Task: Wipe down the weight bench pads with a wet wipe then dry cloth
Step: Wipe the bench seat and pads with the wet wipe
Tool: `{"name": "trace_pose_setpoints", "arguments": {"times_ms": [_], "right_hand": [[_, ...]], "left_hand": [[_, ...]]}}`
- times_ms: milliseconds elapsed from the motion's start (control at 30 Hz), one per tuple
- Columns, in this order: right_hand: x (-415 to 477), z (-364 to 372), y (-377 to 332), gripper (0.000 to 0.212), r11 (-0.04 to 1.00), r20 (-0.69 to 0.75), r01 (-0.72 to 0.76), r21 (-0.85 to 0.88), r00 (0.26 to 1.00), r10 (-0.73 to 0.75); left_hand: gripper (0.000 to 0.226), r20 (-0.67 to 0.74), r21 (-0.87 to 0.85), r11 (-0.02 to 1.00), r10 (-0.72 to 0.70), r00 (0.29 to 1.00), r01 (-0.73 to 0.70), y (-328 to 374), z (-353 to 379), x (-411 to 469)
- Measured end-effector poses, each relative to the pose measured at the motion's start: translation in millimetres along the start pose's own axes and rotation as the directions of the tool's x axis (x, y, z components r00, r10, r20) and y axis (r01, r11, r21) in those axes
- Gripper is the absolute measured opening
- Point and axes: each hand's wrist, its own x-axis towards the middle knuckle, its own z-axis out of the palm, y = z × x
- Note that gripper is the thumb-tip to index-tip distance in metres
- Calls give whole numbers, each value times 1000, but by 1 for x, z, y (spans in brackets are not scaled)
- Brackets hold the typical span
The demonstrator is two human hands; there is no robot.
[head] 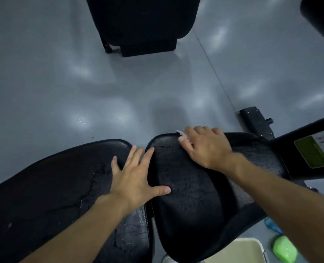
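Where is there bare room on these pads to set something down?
Free: left pad left of the left hand; right pad, near half between the forearms. Crowded: its far edge, under the right hand and wipe.

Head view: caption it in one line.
Right hand presses a wipe on the seat pad; left hand rests flat beside it.
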Motion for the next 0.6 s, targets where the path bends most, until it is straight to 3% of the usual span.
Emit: {"name": "trace_pose_setpoints", "arguments": {"times_ms": [167, 267, 467, 600], "right_hand": [[-4, 2, 18, 68, 990, -48, -102, -94, 994, 98], [5, 4, -13, 62, 996, -33, -89, -30, 996, 88], [29, 8, -73, 51, 991, 39, 120, 61, 992, -122], [33, 11, -102, 54, 924, 106, 378, -64, 923, -370]], "left_hand": [[118, 24, 17, 1000, -14, 1000, 14, -29, -2, -21], [122, 21, 20, 1000, -17, 1000, 17, -32, 2, -20], [128, -28, -47, 999, -4, 1000, 3, -39, 8, -21], [121, -43, -173, 985, 0, 999, -7, -49, 13, -35]]}}
